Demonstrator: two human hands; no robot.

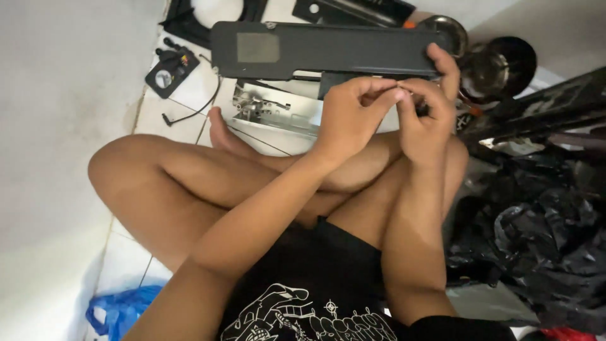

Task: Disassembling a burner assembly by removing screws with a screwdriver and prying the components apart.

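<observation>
Just above frame centre, the left hand (350,117) and right hand (429,117) pinch a tiny, barely visible part between meeting fingertips; probably light and easily dropped, best held by fingertips, below the dark metal panel (322,49).

whatever the left hand (351,113) and right hand (428,108) pinch between their fingertips is too small to tell. the right hand covers the near right corner of the long dark panel (328,49). behind the panel, black parts (353,9) run off the top edge. right of the panel, the black plastic heap (536,233) is cut by the right edge.
</observation>
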